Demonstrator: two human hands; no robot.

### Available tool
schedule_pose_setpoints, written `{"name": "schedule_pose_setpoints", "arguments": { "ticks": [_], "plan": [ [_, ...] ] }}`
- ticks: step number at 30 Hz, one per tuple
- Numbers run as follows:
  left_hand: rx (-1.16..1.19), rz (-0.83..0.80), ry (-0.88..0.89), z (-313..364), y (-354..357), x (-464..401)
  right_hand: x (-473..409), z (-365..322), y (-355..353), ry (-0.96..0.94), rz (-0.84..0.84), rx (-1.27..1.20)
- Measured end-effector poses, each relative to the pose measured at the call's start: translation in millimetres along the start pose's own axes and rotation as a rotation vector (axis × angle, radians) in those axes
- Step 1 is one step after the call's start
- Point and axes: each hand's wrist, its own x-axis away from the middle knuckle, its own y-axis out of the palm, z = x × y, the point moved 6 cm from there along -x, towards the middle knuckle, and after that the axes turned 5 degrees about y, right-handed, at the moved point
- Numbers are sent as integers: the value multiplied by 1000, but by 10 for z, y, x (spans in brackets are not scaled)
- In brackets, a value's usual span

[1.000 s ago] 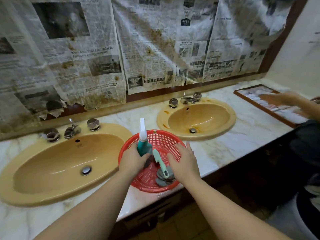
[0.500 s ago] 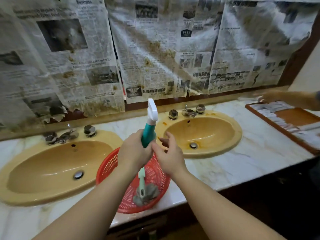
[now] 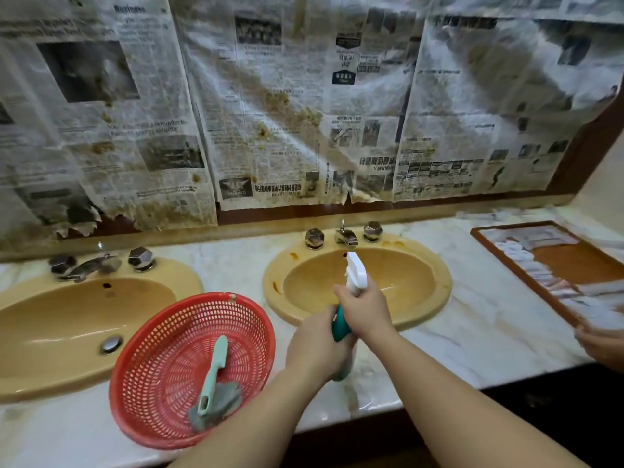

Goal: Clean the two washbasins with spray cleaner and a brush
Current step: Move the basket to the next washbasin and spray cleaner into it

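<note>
From the head camera, the spray bottle [image 3: 344, 312] is held over the marble table [image 3: 472, 319], just at the near rim of the right washbasin [image 3: 422, 265], with its white nozzle head pointing up and away toward that basin's bowl. The left hand [image 3: 317, 346] is wrapped around the teal lower body of the bottle, fingers curled about it, and the right hand [image 3: 366, 307] grips the neck just under the white trigger head, so both hands clasp the bottle at once. To the left of the bottle, on the table between the two basins, lies a red mesh basket [image 3: 162, 336], tipped a little toward the viewer. Inside the basket rests the brush [image 3: 211, 383], its pale green handle pointing up toward the basket's far rim and its grey bristled head low at the near side. Beyond the basket, further left of the bottle, the left washbasin [image 3: 54, 369] sits with a metal drain plug in its bowl and chrome taps [image 3: 87, 265] at its back edge. The right washbasin has its own chrome taps [image 3: 344, 235] behind the bottle, and orange stains mark its rim. Stained newspaper [image 3: 287, 106] covers the wall behind both basins. Well to the right of the bottle, a wooden tray [image 3: 506, 261] lies on the table, and another person's hand [image 3: 601, 346] shows at the frame's right edge beside it.
</note>
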Motion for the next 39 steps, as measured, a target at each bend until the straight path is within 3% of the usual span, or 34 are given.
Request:
{"name": "schedule_pose_setpoints", "arguments": {
  "ticks": [5, 10, 13, 21, 39],
  "plan": [
    [220, -55, -38, -339, 341, -133, -243, 231, -163, -1, 30, 35],
    [-55, 96, -258, -835, 504, -303, -473, 373, -186, 80, -19, 23],
    [-118, 57, -324, -1048, 643, -311, -626, 382, -90, 100, -54, 34],
    [-103, 157, -386, -1244, 740, -357, -966, 287, 21, 93, -117, -1],
    [-221, 165, -351, -1279, 771, -251, -1289, 123, -134, 87, -148, 7]
  ]
}}
